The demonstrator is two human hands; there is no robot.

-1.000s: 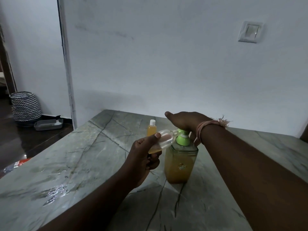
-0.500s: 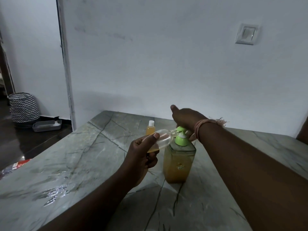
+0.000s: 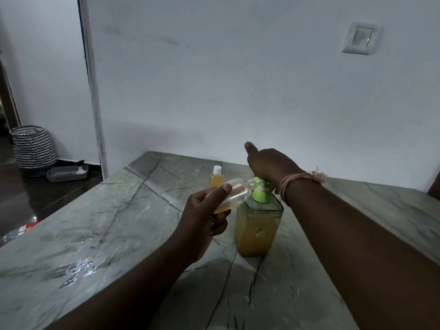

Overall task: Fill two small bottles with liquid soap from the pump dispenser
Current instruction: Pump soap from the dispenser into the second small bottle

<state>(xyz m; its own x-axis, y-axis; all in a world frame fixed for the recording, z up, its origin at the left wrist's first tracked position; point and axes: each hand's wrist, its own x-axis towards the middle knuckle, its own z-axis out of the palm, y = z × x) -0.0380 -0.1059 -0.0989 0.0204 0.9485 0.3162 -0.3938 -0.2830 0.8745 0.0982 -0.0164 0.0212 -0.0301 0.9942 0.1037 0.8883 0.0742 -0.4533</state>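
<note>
Left hand (image 3: 202,217) gripped a small clear bottle (image 3: 234,194), tilted, mouth at the green pump (image 3: 260,190) spout, a little orange soap inside. Right hand (image 3: 269,165) rested on the pump head, fingers loosely spread. Dispenser (image 3: 258,228) stood on the marble bench (image 3: 119,222), with only a small flower mark, no readable writing. Capped, filled bottle (image 3: 216,178) stood farther back.
</note>
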